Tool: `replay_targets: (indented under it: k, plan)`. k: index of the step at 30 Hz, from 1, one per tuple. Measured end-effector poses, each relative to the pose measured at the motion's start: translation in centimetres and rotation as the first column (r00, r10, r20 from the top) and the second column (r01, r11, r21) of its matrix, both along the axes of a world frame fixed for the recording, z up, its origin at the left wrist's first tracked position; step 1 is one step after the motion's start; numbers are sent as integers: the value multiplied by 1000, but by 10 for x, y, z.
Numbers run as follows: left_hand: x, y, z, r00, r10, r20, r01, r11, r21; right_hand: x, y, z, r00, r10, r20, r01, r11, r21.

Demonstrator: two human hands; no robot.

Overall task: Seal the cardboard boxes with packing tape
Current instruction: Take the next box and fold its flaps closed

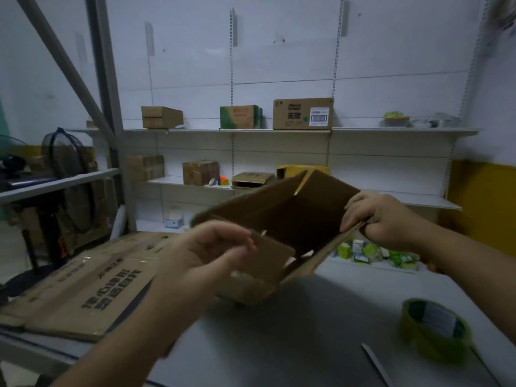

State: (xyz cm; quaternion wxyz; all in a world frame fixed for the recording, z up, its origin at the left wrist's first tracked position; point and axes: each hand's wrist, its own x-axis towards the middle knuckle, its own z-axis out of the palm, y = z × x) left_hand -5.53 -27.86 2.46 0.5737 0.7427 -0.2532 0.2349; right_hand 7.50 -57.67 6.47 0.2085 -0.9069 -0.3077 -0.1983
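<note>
Cardboard box [279,216] looks empty, light and bendy, held tilted above the table [321,331]: left hand [206,252] pinches a near flap, right hand [382,216] grips the far rim. Corners probably hold best.

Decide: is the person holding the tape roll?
No, the tape roll lies on the table; left hand and right hand grip the box.
</note>
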Motion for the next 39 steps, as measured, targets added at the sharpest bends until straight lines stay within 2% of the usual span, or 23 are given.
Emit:
replay_targets:
  k: [1, 2, 3, 4, 7, 8, 10, 12, 15, 17, 18, 20, 23, 25, 28, 31, 34, 39]
  plan:
    - [7, 9, 2, 961, 165, 224, -207, 962, 176, 1, 3, 4, 1000, 6, 12, -7, 1000, 7]
    - [18, 17, 2, 878, 254, 407, -397, 860, 320, 2, 7, 7, 1000, 6, 11, -6, 1000, 14]
    - [31, 23, 0, 801, 290, 524, -526, 759, 384, 4, 9, 11, 1000, 6, 4, -6, 1000, 20]
    - [43, 27, -3, 774, 325, 543, -576, 717, 392, 7, 12, 14, 1000, 6, -1, -6, 1000, 27]
    - [59, 28, 7, 846, 420, 330, -506, 826, 247, 13, 18, 23, 1000, 11, -22, -10, 1000, 22]
    - [64, 28, 12, 853, 415, 318, -497, 832, 248, 13, 20, 26, 999, 9, -38, -9, 1000, 12]
    - [76, 28, 21, 862, 388, 326, -493, 791, 362, 14, 25, 34, 996, 1, -89, -1, 1000, 8]
    - [87, 24, 30, 897, 385, 218, -442, 770, 460, 17, 29, 43, 987, -11, -160, 13, 1000, 12]
    - [108, 14, 32, 955, 297, -18, -239, 801, 549, 21, 40, 51, 976, -53, -211, 60, 998, 27]
    - [119, 11, 25, 979, 185, -84, -102, 806, 583, 23, 49, 51, 982, -101, -158, 107, 994, 29]
    - [123, 10, 21, 983, 164, -82, -86, 810, 580, 23, 54, 51, 984, -127, -122, 131, 991, 21]
    - [129, 12, 11, 978, 207, -20, -157, 800, 579, 25, 58, 47, 982, -186, -33, 186, 982, -13]
    - [130, 10, 5, 953, 289, 93, -279, 710, 647, 28, 60, 41, 957, -270, 109, 282, 953, -109]
    - [124, 5, 7, 942, 316, 109, -300, 656, 693, 30, 62, 38, 953, -281, 116, 294, 950, -107]
    - [114, -2, 9, 932, 351, 90, -312, 650, 693, 33, 60, 36, 962, -258, 86, 267, 956, -121]
    - [107, -9, 11, 905, 389, 171, -402, 650, 645, 38, 55, 39, 961, -277, 22, 277, 950, -146]
    - [106, -11, 10, 888, 425, 174, -439, 671, 598, 41, 62, 40, 963, -269, -16, 267, 960, -87]
    - [118, 1, 0, 882, 434, 184, -460, 706, 538, 50, 70, 20, 983, -174, 65, 158, 966, 203]
